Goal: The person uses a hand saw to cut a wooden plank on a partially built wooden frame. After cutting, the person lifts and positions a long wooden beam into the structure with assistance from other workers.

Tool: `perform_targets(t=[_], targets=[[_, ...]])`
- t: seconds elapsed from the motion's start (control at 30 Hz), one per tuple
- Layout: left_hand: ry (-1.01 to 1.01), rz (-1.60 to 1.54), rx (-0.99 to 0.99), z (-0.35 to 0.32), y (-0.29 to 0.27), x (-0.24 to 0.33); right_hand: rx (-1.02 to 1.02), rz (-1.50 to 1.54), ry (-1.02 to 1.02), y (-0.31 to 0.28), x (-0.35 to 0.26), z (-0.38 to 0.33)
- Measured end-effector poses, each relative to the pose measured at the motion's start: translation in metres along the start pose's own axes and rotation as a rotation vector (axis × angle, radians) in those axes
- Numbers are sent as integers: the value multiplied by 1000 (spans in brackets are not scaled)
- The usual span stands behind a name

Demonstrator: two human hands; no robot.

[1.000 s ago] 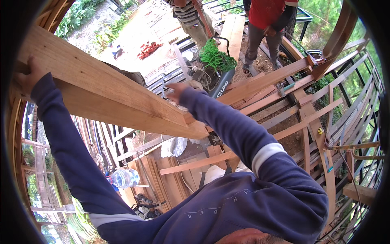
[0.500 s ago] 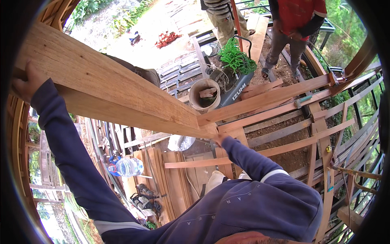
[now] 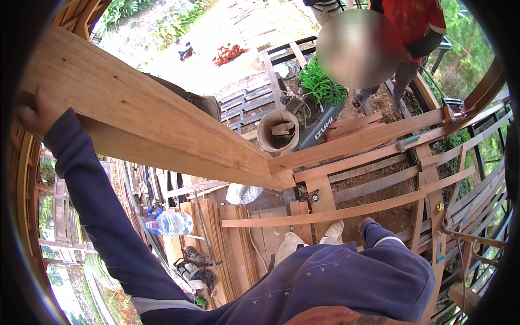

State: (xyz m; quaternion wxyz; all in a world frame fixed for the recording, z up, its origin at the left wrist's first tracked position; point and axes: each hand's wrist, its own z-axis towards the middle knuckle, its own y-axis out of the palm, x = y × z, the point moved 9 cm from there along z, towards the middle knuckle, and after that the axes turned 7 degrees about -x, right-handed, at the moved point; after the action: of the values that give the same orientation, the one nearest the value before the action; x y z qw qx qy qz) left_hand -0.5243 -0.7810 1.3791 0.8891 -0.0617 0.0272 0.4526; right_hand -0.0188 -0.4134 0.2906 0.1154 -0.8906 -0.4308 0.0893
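Note:
A thick, squared wooden post [image 3: 151, 122] rises from the middle of the view to the upper left. My left hand [image 3: 40, 114] is wrapped round its edge near the big end, at far left. At the post's narrow-looking foot, a plank [image 3: 352, 145] runs off to the right, its end against the post. My right hand [image 3: 369, 222] is off the post, low and near my body beside a long thin wood strip [image 3: 346, 208]. Little of it shows past the sleeve, so its fingers cannot be made out.
Beyond the post are a bucket [image 3: 264, 132] with wood scraps, a dark compressor tank [image 3: 324, 123] and a coiled green hose [image 3: 320, 84]. Two people stand at the back, partly blurred. A clear plastic water jug [image 3: 174, 223] and stacked boards [image 3: 238, 244] lie left. Gaps show between the floor planks.
My right hand has let go of the post's foot and drawn back toward my body. My left hand stays on the post. The people at the back have shifted slightly.

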Motion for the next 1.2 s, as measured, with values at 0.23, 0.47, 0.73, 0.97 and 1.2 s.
perform_targets(t=[0.23,0.47,0.73,0.97,1.2], targets=[[24,-50,76,-3,22,51,354,-405,-450,-89,-174,75],[64,151,56,-2,5,13,329,-79,-561,-102,-278,-52],[114,182,97,-4,-1,24,144,93,-61,-24,-64,8],[28,153,82,-10,7,18,125,153,109,-7,27,-23],[11,314,107,-7,20,-8,310,-52,-215,-31,-72,-3]])
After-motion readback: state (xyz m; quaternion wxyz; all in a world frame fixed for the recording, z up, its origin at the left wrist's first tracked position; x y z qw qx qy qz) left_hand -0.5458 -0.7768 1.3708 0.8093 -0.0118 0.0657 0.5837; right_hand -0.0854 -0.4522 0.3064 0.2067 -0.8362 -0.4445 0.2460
